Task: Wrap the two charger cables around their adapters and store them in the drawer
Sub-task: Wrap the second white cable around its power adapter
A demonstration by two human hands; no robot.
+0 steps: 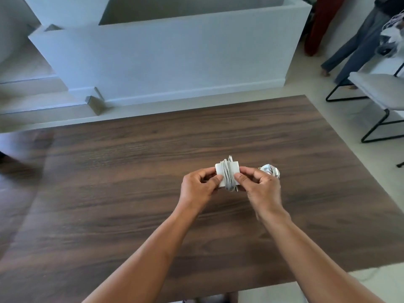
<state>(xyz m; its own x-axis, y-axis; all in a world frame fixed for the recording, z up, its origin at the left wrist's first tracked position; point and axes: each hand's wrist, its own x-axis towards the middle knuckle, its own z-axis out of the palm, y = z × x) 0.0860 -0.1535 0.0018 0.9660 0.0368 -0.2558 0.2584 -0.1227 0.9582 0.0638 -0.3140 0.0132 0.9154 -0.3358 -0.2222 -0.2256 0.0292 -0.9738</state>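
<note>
Both hands hold 1 white adapter (227, 179) above the counter (131, 182), its cable (228, 178) wound around its middle. The left hand (200, 189) and right hand (261, 189) each pinch a side. Bare wood spreads wide left of the grip. The second bundle (270, 170) sits just beyond the right knuckles, partly hidden and blurred.

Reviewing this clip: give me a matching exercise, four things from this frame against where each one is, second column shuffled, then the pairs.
Things:
1. white adapter
2. second wrapped charger
3. grey chair
4. wooden table

Places:
A. on the floor at the right edge of the view
B. under both hands, bearing the chargers
C. on the table just beyond the right hand
D. pinched between the left hand and the right hand

Pairs: 1-D, 2-C, 3-A, 4-B
</note>
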